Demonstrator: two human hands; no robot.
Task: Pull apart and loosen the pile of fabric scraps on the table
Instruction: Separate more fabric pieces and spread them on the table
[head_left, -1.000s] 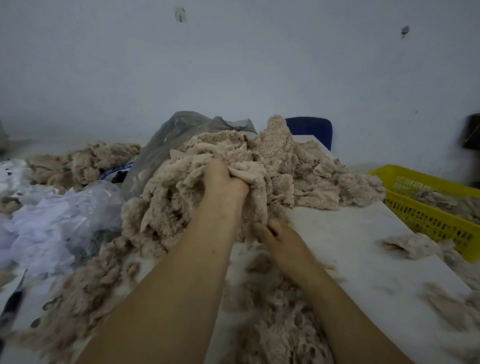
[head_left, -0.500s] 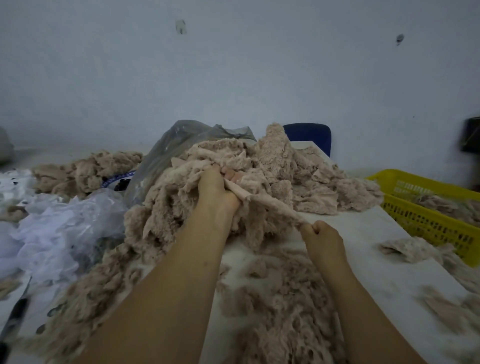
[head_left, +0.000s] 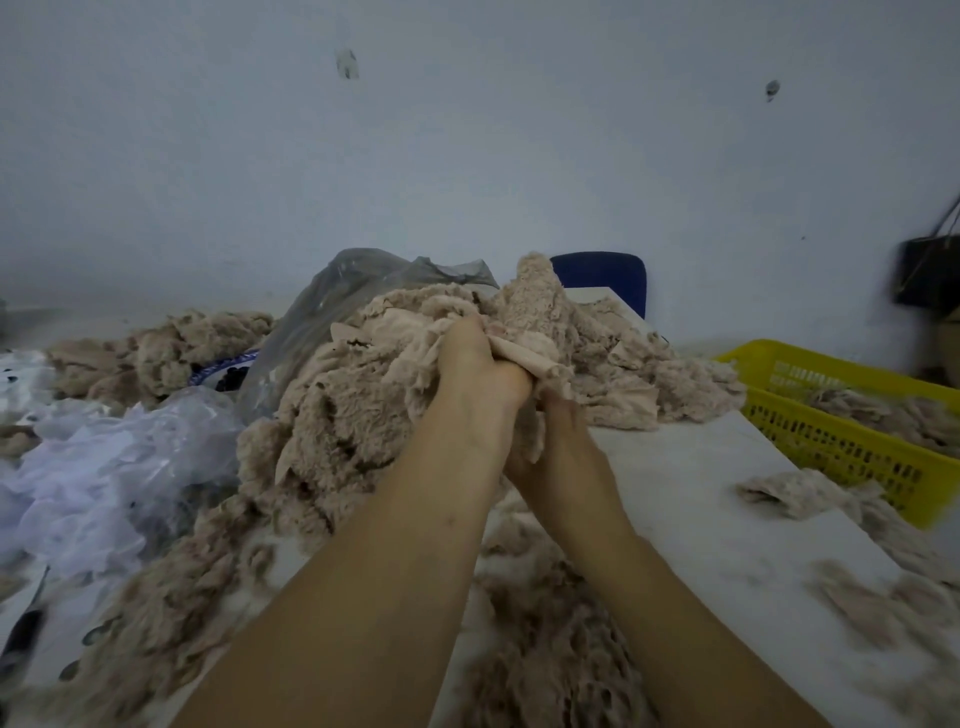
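The one camera is riding on the person's head, looking forward and down along both bare forearms. It is sitting close in: the left hand (head_left: 478, 374) and right hand (head_left: 558, 452) are filling the middle, with the pile of fabric scraps (head_left: 337, 415) just beyond. The wide lens is taking in the table (head_left: 701, 493) on both sides, catching the yellow basket (head_left: 831, 447) at the right, and is facing the pale wall (head_left: 467, 156) behind.

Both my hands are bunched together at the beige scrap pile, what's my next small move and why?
Probably draw the right hand back toward you while the left hand holds. The left grips a smooth strip at the pile, and the hands sit close together, so nothing is stretched apart.
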